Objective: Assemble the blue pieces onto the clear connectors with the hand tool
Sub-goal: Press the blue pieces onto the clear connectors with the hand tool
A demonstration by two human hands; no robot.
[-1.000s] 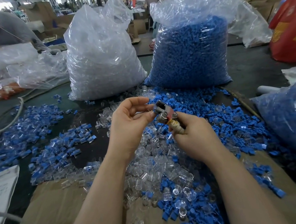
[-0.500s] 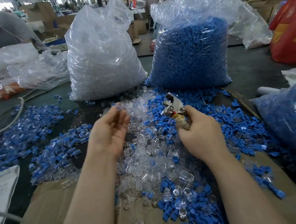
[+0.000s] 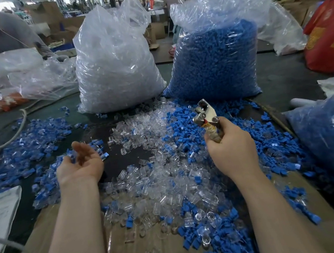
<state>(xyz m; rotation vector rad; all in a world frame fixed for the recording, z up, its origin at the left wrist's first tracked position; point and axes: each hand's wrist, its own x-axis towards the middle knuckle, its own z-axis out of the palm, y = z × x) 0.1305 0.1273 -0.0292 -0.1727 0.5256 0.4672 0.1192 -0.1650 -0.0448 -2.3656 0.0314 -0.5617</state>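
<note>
My right hand (image 3: 229, 150) is closed around the handles of a metal hand tool (image 3: 206, 114), whose jaws point up and away, above a heap of loose blue pieces (image 3: 184, 120). My left hand (image 3: 81, 162) hovers palm-up, fingers apart, over the pile of joined blue-and-clear parts (image 3: 30, 149) at the left; it is blurred and I see nothing held in it. Loose clear connectors (image 3: 153, 181) lie in a mound between my forearms.
Two big plastic sacks stand at the back: one of clear connectors (image 3: 113, 57), one of blue pieces (image 3: 216, 59). Another blue-filled bag (image 3: 327, 130) sits at the right, a red bag (image 3: 329, 35) behind it. Cardboard (image 3: 121, 250) covers the near table. A cable (image 3: 2, 135) runs at the left.
My left hand left the tool's jaws, swung down and to the left, and opened over the pile of joined parts. My right hand with the tool shifted right.
</note>
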